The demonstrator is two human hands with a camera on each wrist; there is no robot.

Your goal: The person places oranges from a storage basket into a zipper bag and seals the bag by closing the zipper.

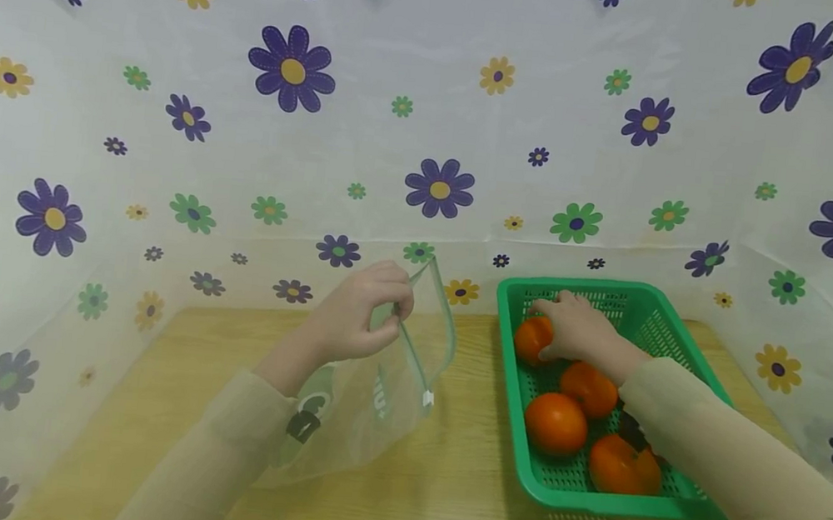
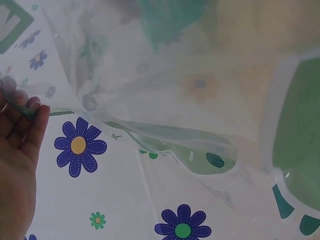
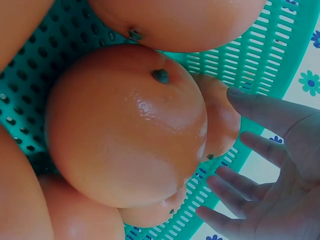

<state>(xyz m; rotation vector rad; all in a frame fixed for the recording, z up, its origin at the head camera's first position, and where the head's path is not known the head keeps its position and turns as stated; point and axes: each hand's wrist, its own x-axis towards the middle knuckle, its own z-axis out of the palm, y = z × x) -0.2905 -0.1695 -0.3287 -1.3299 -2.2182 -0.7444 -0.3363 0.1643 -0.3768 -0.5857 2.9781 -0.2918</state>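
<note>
My left hand [image 1: 366, 310] pinches the top edge of a clear zip bag [image 1: 371, 415] with green print and a white slider. The bag's mouth gapes to the right of the fingers. In the left wrist view, the fingers [image 2: 24, 110] grip its green strip. Over the far left corner of a green basket [image 1: 509, 424], my right hand [image 1: 579, 330] reaches around an orange [image 1: 532, 340]. The right wrist view shows its fingers spread, with the thumb tip close to an orange [image 3: 217, 117]; contact is unclear. Nearer oranges [image 1: 555, 424] lie in the basket.
The basket stands on a wooden table [image 1: 189, 355], right of the bag. Flower-printed white sheeting [image 1: 368, 138] encloses the back and sides. A dark item [image 1: 632, 430] among the oranges is partly hidden by my right sleeve.
</note>
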